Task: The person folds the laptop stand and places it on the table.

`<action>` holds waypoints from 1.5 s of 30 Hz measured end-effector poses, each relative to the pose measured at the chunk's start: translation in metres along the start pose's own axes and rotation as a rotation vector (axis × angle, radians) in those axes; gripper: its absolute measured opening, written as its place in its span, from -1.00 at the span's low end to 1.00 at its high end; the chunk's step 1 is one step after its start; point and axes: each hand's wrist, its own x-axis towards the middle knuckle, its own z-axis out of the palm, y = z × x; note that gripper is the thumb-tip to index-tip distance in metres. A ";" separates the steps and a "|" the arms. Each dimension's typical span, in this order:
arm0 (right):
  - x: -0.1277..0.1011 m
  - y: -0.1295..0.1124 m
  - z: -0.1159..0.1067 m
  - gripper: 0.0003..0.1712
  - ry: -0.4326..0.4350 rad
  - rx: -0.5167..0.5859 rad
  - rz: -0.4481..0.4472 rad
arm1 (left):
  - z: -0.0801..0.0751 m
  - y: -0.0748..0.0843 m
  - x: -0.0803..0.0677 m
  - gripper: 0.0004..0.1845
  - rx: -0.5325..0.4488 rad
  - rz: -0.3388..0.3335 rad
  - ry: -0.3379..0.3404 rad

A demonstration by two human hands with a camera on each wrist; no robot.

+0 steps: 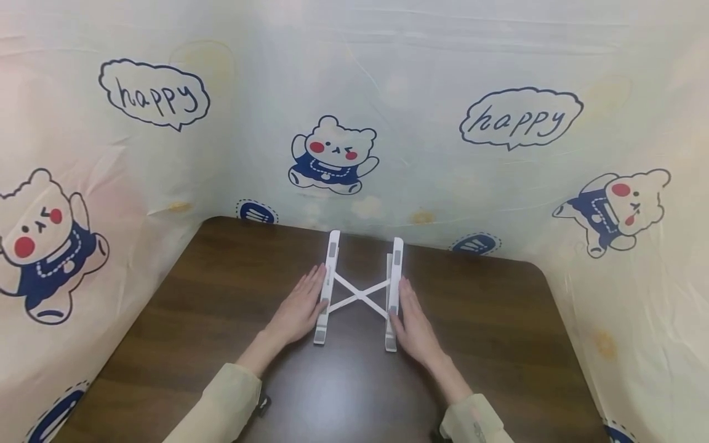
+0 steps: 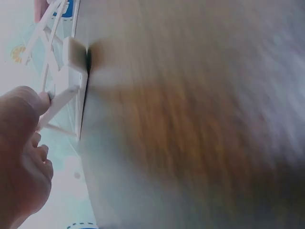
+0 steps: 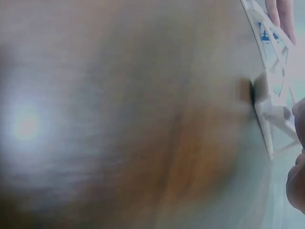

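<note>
Folding laptop stand (image 1: 360, 294) flanked by both hands on a dark wooden table (image 1: 498, 332).

The white plastic stand lies flat at mid-table, its two rails joined by crossed struts. The left hand (image 1: 301, 307) and right hand (image 1: 412, 320) press straight, flat fingers against the outer rails, gripping nothing. It is probably light, rigid and slippery, with thin struts; the rails offer the safest hold.

A person's two bare hands, left hand (image 1: 299, 311) and right hand (image 1: 414, 326), emerge from loose, pale cream long sleeves (image 1: 221, 406) ending at the wrists.
</note>
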 end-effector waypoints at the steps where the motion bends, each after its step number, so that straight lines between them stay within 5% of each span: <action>1: 0.002 -0.001 0.000 -0.10 0.006 0.006 0.002 | 0.001 0.001 0.001 -0.16 -0.014 -0.003 0.006; 13: 0.007 0.002 0.011 -0.17 0.106 0.053 -0.062 | 0.019 -0.006 0.002 -0.24 -0.047 0.070 0.163; 19: 0.010 0.004 0.014 -0.14 0.119 0.115 -0.075 | 0.013 0.005 0.004 -0.24 -0.016 0.057 0.121; 25: 0.014 0.040 0.043 -0.13 0.157 0.123 -0.089 | 0.010 0.012 0.008 -0.23 0.028 0.009 0.069; 32: 0.007 0.035 0.032 -0.15 0.168 0.151 -0.117 | 0.015 0.015 0.011 -0.23 0.051 -0.012 0.031; 45: 0.012 -0.008 0.009 -0.21 -0.012 -0.242 0.020 | 0.015 0.021 0.012 -0.23 0.120 0.003 0.046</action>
